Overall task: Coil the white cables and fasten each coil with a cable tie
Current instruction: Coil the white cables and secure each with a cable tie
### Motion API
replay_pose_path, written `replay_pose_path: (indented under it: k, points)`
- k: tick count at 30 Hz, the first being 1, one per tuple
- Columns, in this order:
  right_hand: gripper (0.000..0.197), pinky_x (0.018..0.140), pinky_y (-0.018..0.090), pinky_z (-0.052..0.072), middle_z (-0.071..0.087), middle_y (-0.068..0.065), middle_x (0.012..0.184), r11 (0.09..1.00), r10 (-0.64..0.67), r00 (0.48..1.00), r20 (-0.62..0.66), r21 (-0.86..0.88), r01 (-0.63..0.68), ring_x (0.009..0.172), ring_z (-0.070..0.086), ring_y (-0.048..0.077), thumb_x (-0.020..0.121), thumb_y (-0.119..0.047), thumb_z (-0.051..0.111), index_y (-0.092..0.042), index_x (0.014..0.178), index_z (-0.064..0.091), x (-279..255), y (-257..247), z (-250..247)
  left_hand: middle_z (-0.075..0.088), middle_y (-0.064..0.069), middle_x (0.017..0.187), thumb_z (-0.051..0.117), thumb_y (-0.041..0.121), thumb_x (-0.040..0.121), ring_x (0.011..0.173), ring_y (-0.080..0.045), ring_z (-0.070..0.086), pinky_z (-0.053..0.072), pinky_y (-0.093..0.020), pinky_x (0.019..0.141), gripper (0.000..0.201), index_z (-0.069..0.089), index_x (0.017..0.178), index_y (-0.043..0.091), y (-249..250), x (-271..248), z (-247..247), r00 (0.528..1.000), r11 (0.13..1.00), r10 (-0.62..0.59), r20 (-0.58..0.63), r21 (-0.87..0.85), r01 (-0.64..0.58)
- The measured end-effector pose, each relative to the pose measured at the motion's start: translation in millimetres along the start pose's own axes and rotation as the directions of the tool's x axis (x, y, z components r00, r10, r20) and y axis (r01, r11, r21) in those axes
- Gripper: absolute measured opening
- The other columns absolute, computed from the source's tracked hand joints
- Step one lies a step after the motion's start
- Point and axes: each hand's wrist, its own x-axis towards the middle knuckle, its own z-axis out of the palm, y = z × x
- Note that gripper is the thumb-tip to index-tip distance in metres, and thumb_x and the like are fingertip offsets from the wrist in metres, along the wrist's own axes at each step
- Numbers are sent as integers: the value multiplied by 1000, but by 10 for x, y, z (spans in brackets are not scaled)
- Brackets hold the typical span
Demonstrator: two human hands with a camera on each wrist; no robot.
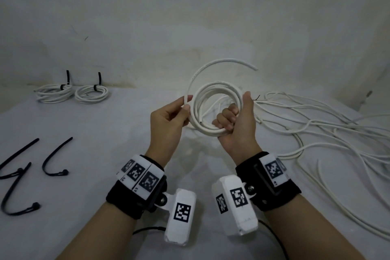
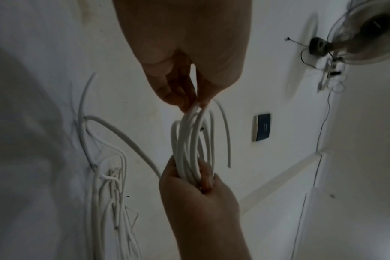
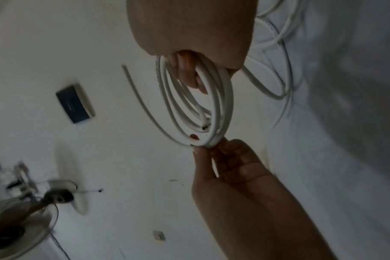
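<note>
A white cable coil [image 1: 213, 91] hangs in the air between both hands above the white surface. My right hand [image 1: 234, 120] grips its lower right side, fingers curled through the loops [image 3: 189, 73]. My left hand [image 1: 179, 110] pinches the cable at the coil's left edge [image 2: 196, 105] between thumb and fingertips. The cable's free tail [image 1: 228, 62] arcs up over the coil and ends at the upper right. Two finished coils [image 1: 53, 93] [image 1: 91, 93], each bound with a black tie, lie at the far left. Three loose black cable ties [image 1: 53, 158] lie at the near left.
A tangle of loose white cables [image 1: 329, 129] spreads over the right side of the surface. A pale wall rises close behind. The wrist views show a wall switch plate [image 2: 262, 127] and a fan [image 3: 16, 214].
</note>
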Motion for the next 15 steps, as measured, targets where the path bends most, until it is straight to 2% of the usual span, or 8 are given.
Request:
replay_pose_path:
  k: [3,6,8,10,13,15]
  points:
    - [54,41,22,17,22,-6,39,999,18,1000,-6,-32,-18,30,19,8,92,-56,44,-19,57,28,-15,67,20,63,-24,108,57,7,92,100,-29,64,51,-48,94,24,71,106,20,-46,6,-19,998,999,20,-56,28,-19]
    - [54,42,23,16,21,-6,39,998,23,1000,1,-58,-23,30,18,8,93,-56,42,-19,57,27,-27,83,20,62,-16,113,57,9,92,102,-22,64,54,-44,90,22,71,106,19,-78,20,-21,994,996,48,-96,79,-40]
    - [54,42,23,16,20,-6,39,997,38,999,15,-70,-37,30,18,8,93,-56,42,-19,57,26,-31,89,17,66,-18,104,53,8,95,88,-14,66,58,-37,80,22,71,106,14,-92,20,-6,995,993,62,-74,100,-55]
    - [54,45,24,14,20,-6,39,995,41,999,20,-92,-39,31,17,8,93,-57,42,-19,57,26,-29,102,18,65,-28,91,49,9,97,73,-18,60,59,-40,72,24,71,98,16,-88,3,6,996,989,82,-32,128,-77]
    - [54,51,27,13,21,-5,40,991,28,999,17,-134,-25,32,18,8,93,-56,42,-19,57,26,-28,117,19,61,-31,85,41,12,101,72,-24,55,55,-47,73,35,68,88,29,-68,-6,-3,990,970,139,31,194,-143]
    - [54,52,27,12,21,-5,40,990,31,999,20,-140,-28,32,18,8,93,-56,43,-19,56,26,-27,121,10,65,-22,82,37,14,102,75,-23,57,53,-39,75,38,65,91,37,-73,-2,-12,985,956,164,61,238,-174]
